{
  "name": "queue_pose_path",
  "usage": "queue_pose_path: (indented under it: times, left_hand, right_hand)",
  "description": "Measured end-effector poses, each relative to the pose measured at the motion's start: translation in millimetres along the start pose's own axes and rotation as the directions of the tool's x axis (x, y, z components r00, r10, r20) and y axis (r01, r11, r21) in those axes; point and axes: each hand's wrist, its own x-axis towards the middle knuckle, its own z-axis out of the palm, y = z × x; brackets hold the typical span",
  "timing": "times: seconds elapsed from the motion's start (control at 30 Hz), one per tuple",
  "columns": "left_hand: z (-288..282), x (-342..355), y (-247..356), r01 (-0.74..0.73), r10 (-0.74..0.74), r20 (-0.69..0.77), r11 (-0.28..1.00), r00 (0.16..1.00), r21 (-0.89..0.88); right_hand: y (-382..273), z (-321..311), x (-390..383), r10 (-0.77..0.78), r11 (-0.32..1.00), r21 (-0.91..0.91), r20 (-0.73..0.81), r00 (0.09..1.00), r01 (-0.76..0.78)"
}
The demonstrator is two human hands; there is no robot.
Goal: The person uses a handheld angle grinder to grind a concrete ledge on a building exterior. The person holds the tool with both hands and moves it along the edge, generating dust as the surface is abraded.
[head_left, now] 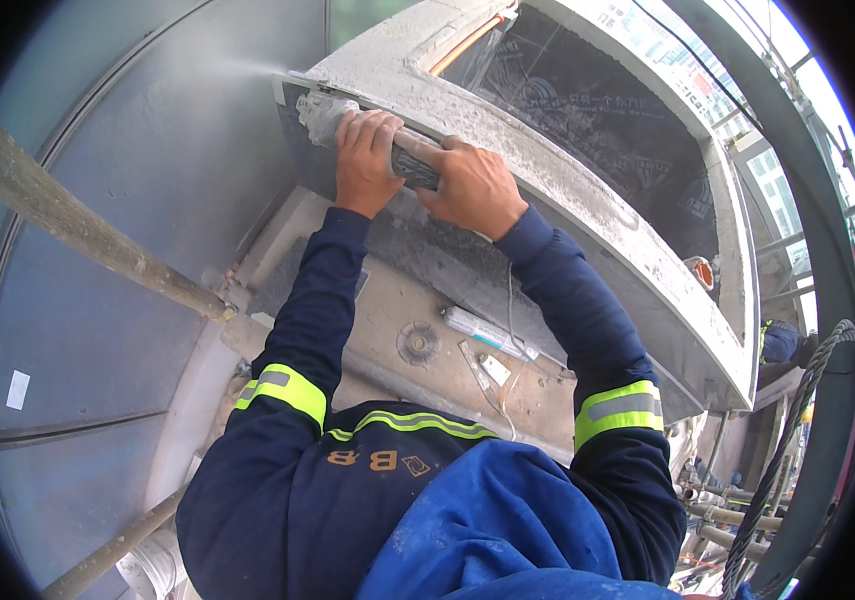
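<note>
My left hand [365, 160] and my right hand [474, 188] are both closed around a dust-coated, long-bodied power tool [414, 168], which looks like a grinder. Its pale, caked head [327, 115] meets the edge of a grey panel [301, 140] along the white-coated frame [587, 170]. A pale plume of dust [257, 68] streams leftward from there. My left hand is nearer the head, my right hand farther back along the body. A cord [511, 305] hangs below my right wrist. The tool's working tip is too dusty to make out.
Blue-grey wall panels [77, 320] and a pole [97, 230] are at left. Below lie a sealant tube [487, 332], a white block [495, 369] and cords. A dark sheet [597, 130] fills the frame's opening. At right are a steel cable [789, 430], scaffolding and another person [779, 342].
</note>
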Motion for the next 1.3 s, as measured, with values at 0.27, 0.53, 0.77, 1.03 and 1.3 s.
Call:
queue_pose_path:
  times: [0.27, 0.53, 0.77, 1.03, 1.3]
  left_hand:
    - [-1, 4, -15, -0.006, 0.007, -0.011, 1.0, 1.0, 0.025]
    - [-5, 5, -18, -0.003, 0.003, 0.002, 1.0, 1.0, 0.012]
    - [-4, 2, 13, -0.028, 0.028, -0.014, 1.0, 1.0, -0.004]
    - [-6, 3, 44, -0.017, 0.017, 0.01, 0.999, 1.0, -0.041]
    - [-1, 2, 38, -0.016, 0.016, -0.039, 1.0, 0.999, -0.018]
  right_hand:
    - [-1, 7, 15, -0.006, 1.0, 0.026, 0.004, 1.0, 0.006]
    - [-7, 4, 19, 0.037, 0.999, 0.026, 0.05, 0.998, -0.039]
    - [-9, -13, -12, 0.066, 0.997, 0.033, 0.029, 0.997, -0.067]
    - [-6, -33, -34, 0.087, 0.996, 0.015, 0.071, 0.994, -0.088]
    - [-6, -26, -29, 0.058, 0.998, 0.015, 0.031, 0.998, -0.058]
